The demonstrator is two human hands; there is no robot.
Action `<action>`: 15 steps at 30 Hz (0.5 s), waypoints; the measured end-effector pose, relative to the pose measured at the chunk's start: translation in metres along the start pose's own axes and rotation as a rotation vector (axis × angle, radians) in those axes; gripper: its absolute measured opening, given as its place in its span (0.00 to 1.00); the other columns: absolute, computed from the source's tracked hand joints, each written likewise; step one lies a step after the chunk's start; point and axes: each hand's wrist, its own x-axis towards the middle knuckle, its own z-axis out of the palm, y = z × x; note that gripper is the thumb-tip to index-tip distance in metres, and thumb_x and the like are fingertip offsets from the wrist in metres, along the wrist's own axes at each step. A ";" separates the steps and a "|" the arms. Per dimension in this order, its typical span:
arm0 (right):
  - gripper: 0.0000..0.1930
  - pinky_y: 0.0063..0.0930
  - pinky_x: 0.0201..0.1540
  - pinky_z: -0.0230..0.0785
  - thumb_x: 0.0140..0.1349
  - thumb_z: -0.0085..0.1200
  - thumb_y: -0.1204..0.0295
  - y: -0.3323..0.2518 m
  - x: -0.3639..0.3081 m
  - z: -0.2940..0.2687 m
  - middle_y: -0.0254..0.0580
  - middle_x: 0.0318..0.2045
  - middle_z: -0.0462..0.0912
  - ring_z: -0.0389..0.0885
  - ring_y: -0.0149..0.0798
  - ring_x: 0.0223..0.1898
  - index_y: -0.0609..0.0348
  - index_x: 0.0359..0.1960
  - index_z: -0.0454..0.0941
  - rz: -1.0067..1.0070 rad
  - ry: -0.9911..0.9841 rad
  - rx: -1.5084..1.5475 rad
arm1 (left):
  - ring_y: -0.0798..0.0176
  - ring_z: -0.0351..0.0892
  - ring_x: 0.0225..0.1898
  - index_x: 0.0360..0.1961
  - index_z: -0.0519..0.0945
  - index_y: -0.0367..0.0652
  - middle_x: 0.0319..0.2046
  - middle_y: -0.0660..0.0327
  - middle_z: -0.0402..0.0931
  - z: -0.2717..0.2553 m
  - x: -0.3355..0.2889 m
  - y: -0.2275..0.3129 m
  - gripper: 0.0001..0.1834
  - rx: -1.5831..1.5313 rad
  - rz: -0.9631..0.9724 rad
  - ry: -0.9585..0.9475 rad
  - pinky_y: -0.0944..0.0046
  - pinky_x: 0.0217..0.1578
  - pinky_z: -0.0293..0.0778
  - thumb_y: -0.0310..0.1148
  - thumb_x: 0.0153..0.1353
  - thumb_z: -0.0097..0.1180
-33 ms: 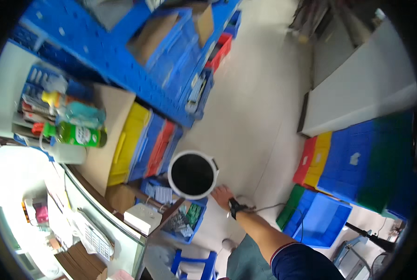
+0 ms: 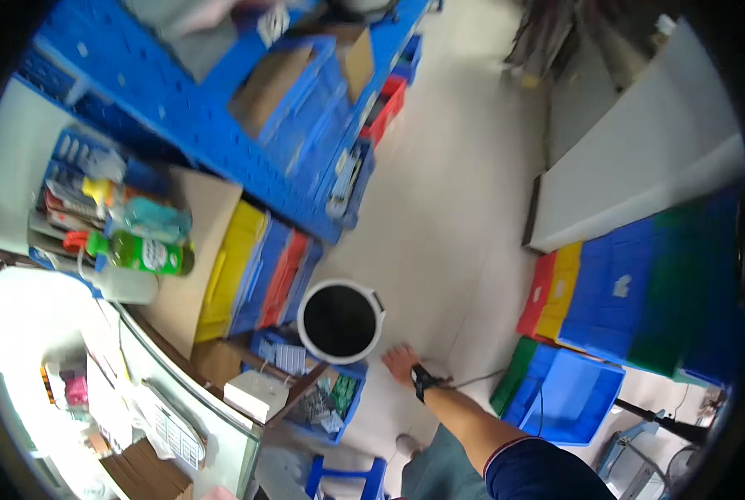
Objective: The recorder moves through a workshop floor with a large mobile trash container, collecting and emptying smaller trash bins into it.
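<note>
My right hand (image 2: 401,364), with a dark watch (image 2: 422,381) on its wrist, is stretched out low over the floor. Its fingers look extended and hold nothing I can see. Just beyond the fingertips, to the left, stands a round bin (image 2: 376,333) with a white rim and a dark inside; a small gap separates it from the hand. My left hand is out of view. Beside the bin, a blue crate (image 2: 351,408) contains green and grey small parts.
Stacked yellow, blue and red crates (image 2: 230,271) sit under a cardboard sheet carrying bottles (image 2: 151,254). A blue shelf rack (image 2: 205,137) runs along the left. To the right are stacked coloured crates (image 2: 614,287), an open blue crate (image 2: 576,396) and a cable (image 2: 481,379). A blue stool (image 2: 347,475) stands low.
My right hand has drawn slightly away from the bin's rim, and the gap between them is wider. The whole view has shifted a little.
</note>
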 end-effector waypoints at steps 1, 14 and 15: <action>0.12 0.41 0.47 0.57 0.53 0.38 0.68 0.001 -0.022 -0.019 0.38 0.36 0.73 0.69 0.40 0.43 0.50 0.37 0.70 0.083 -0.155 0.020 | 0.61 0.74 0.35 0.42 0.65 0.46 0.35 0.59 0.72 -0.001 0.008 0.006 0.19 0.063 0.051 -0.050 0.61 0.32 0.71 0.46 0.54 0.49; 0.20 0.42 0.35 0.63 0.57 0.37 0.52 -0.039 -0.417 -0.102 0.47 0.22 0.75 0.74 0.48 0.27 0.56 0.30 0.74 0.703 0.026 0.661 | 0.59 0.71 0.37 0.44 0.67 0.49 0.40 0.56 0.69 0.021 0.057 0.172 0.16 1.281 0.458 -0.327 0.60 0.35 0.68 0.40 0.54 0.46; 0.20 0.42 0.35 0.63 0.57 0.37 0.52 -0.040 -0.443 -0.088 0.47 0.22 0.75 0.74 0.48 0.27 0.56 0.30 0.74 0.788 0.098 0.683 | 0.59 0.71 0.39 0.45 0.67 0.51 0.42 0.56 0.68 0.025 0.066 0.183 0.16 1.557 0.476 -0.290 0.59 0.37 0.67 0.40 0.54 0.45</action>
